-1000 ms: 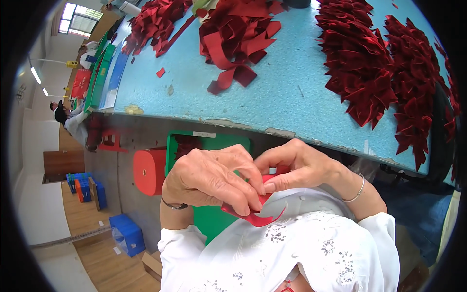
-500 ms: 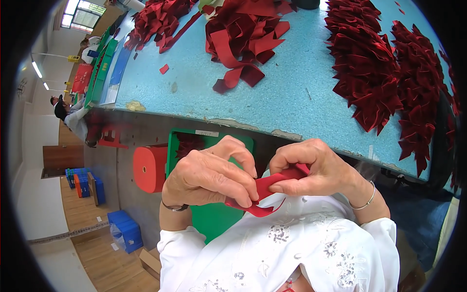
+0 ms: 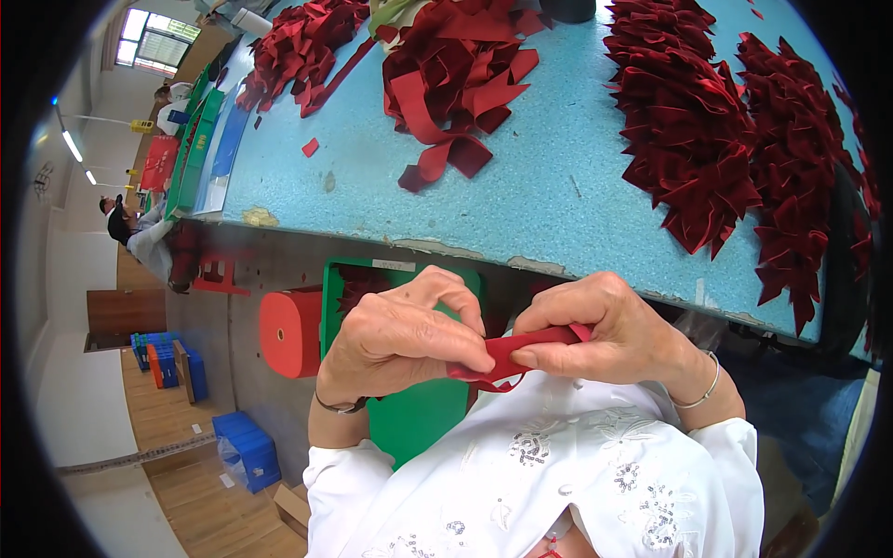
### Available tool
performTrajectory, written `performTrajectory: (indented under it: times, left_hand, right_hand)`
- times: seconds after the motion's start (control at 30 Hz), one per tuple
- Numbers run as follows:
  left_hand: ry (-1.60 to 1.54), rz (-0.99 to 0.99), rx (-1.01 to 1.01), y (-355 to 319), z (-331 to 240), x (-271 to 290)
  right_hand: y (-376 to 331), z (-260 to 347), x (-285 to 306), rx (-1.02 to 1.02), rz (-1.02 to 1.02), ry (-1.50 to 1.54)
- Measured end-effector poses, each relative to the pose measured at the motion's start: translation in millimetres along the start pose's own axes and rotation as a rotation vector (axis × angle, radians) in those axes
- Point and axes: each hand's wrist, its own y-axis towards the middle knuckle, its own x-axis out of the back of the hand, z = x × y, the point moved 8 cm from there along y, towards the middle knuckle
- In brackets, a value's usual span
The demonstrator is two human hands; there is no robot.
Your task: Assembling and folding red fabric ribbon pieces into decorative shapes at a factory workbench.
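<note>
A strip of dark red ribbon (image 3: 504,353) stretches between my hands, in front of my white blouse. My left hand (image 3: 402,333) pinches one end of it between thumb and fingertips. At the other end my right hand (image 3: 595,327) is closed, thumb pressed flat on the ribbon and fingers curled behind it. Part of the ribbon is folded inside the right hand, and a loose bit hangs below the left fingertips. On the table beyond lies a heap of loose red ribbon strips (image 3: 458,84).
The blue table (image 3: 372,191) has a chipped front edge just beyond my hands. Rows of folded red ribbon pieces (image 3: 684,139) lie at right, another red pile (image 3: 302,46) at far left. Below are a green crate (image 3: 419,418) and a red roll (image 3: 290,333). Other people sit at far left.
My left fingers have drawn slightly closer to my right hand, and less of the ribbon's loose end shows below them. The whole view has shifted a little.
</note>
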Motion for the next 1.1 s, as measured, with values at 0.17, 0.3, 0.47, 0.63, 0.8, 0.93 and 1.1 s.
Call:
performTrajectory:
  times: [0.17,0.3,0.47,0.63,0.8,0.93,1.1]
  left_hand:
    - [-0.02,-0.12,0.088,2.6,6.9,-1.9]
    - [-0.117,-0.174,0.207,-4.6,16.5,-2.9]
    - [-0.05,-0.125,0.248,-4.1,19.5,-5.9]
    - [-0.09,-0.218,0.22,-6.9,20.5,-4.9]
    - [-0.077,-0.299,0.143,-7.3,10.9,-5.3]
    - [-0.264,-0.452,0.21,-13.4,11.6,-2.4]
    - [-0.043,-0.318,-0.037,-14.1,1.6,-0.4]
  right_hand:
    - [-3.0,1.9,1.4,0.003,-0.027,0.032]
    - [-3.2,5.7,4.3,0.004,-0.045,0.034]
    - [-3.1,9.2,6.4,0.003,-0.061,0.014]
    - [-2.1,15.5,7.7,0.014,-0.078,-0.065]
    - [-1.9,18.8,7.2,0.057,-0.104,-0.128]
    - [-1.4,24.8,4.6,0.078,-0.094,-0.177]
    - [-4.5,35.8,0.5,0.113,-0.121,-0.213]
